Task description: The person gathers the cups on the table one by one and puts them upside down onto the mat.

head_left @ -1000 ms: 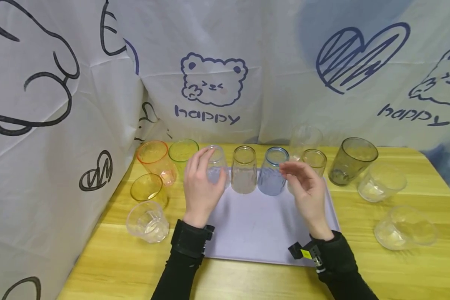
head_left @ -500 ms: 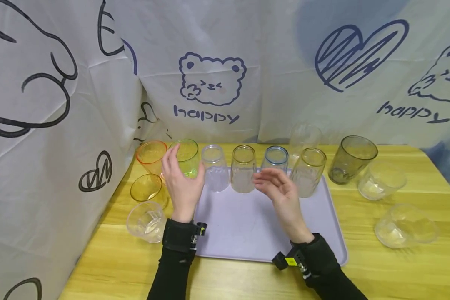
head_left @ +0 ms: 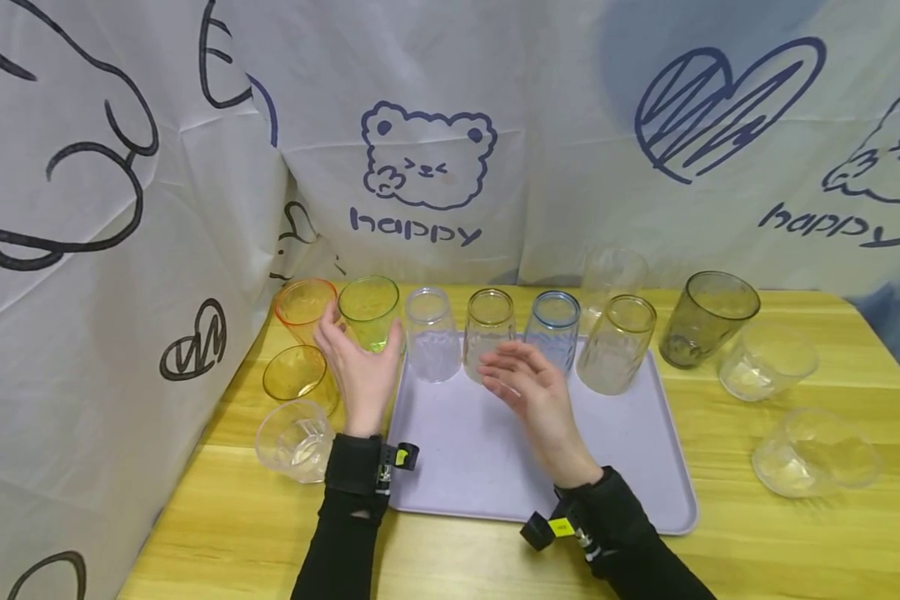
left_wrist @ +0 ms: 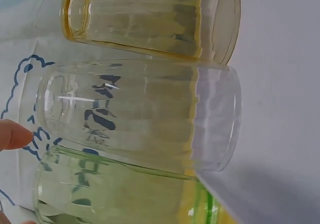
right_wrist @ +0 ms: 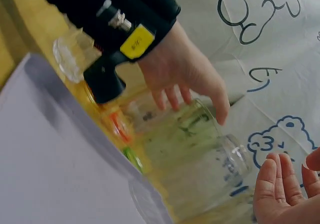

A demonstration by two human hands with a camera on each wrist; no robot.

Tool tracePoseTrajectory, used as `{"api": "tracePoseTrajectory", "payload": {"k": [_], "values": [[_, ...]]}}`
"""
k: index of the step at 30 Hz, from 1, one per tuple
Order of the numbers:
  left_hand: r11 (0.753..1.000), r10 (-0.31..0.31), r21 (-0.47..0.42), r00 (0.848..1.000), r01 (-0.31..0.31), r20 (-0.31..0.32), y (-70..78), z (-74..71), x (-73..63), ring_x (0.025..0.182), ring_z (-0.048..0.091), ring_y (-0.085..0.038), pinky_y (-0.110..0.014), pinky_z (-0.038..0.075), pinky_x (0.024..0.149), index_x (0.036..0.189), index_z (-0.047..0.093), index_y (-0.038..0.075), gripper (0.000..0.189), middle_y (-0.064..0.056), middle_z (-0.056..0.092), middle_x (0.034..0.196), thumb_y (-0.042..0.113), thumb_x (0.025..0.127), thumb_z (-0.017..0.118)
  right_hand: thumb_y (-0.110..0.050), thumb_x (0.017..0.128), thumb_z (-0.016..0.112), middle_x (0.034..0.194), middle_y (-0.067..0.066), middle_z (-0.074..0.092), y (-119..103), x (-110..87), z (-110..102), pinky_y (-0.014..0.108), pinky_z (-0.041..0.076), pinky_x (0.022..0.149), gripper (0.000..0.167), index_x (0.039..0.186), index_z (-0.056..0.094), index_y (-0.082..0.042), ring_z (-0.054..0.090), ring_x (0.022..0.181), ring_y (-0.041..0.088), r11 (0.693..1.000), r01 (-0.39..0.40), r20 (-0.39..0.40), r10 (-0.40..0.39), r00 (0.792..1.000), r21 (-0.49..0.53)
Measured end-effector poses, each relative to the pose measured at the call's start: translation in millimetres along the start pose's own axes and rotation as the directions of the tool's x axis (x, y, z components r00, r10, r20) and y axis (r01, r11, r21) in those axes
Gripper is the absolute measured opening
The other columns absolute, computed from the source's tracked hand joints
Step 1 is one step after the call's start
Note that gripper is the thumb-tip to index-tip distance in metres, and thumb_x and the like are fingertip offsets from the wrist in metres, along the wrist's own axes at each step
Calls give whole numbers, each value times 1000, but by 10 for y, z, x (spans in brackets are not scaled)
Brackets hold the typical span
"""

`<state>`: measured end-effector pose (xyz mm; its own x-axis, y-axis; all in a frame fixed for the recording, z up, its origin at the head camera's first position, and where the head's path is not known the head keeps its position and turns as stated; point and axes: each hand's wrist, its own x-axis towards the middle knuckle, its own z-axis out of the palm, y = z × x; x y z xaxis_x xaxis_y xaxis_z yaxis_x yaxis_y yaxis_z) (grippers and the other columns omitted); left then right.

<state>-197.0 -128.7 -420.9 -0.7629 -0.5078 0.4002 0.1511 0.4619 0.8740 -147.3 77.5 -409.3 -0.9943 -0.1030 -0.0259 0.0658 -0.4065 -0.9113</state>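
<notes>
My left hand (head_left: 360, 375) is spread, thumb apart from the fingers, in front of an upright green-rimmed drinking glass (head_left: 370, 312); whether it touches the glass cannot be told. My right hand (head_left: 536, 400) hovers over the tray with bent fingers and holds nothing. Along the back of the lilac tray (head_left: 465, 475) upside-down glasses form a row: a clear one (left_wrist: 145, 114), an amber-tinted one (head_left: 490, 321), a blue one (head_left: 555, 325) and a smoky-brown one (head_left: 617, 346). In the right wrist view, fingers of my right hand (right_wrist: 282, 189) show at the lower right.
An orange-rimmed glass (head_left: 300, 308), an amber glass (head_left: 294, 375) and a clear glass (head_left: 292, 442) stand on the left. Right of the tray are a dark grey glass (head_left: 708, 321) and clear glasses (head_left: 813, 454). A printed cloth (head_left: 570, 167) hangs behind the wooden table (head_left: 757, 550).
Both hands have moved left. The left hand has gone from the upside-down clear glass to the green-rimmed one; the right has left the smoky-brown glass, now fully visible.
</notes>
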Motion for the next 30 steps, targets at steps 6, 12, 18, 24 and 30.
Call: {"api": "tracePoseTrajectory", "payload": {"k": [6,12,18,24,30], "values": [[998,-58,-16,998,59,35,-62,14,17,134,41,-38,-52,34,115,147,31,1,83,-22,36,144,28,83,78,1,101,42,104,-1,71,63,8,83,28,58,95,25,125,49,-2,71,100,13,996,-62,-1,62,998,62],[996,-80,-45,994,83,68,-111,27,45,139,37,-35,-55,32,118,149,29,3,84,-19,33,151,27,85,77,2,100,43,103,-1,73,104,12,133,29,58,95,24,122,51,-3,71,99,14,994,-70,7,70,998,88],[992,-101,-68,991,107,83,-115,66,101,143,36,-34,-53,31,121,153,25,5,89,-18,31,156,28,86,77,3,98,44,102,-1,72,145,17,176,29,58,94,24,121,52,-4,71,98,13,991,-93,5,93,996,97],[989,-119,-84,990,125,81,-129,118,184,149,31,-33,-51,25,126,155,22,5,93,-17,29,161,28,84,78,4,97,44,102,-1,72,199,35,200,28,58,94,27,122,51,-3,71,98,13,990,-110,-4,110,994,91],[988,-125,-85,989,132,83,-168,160,250,151,30,-30,-48,22,127,156,22,6,97,-15,29,163,29,83,81,3,97,44,102,0,72,249,49,224,30,57,95,27,123,52,-2,71,98,15,987,-137,-4,138,990,86]]}}
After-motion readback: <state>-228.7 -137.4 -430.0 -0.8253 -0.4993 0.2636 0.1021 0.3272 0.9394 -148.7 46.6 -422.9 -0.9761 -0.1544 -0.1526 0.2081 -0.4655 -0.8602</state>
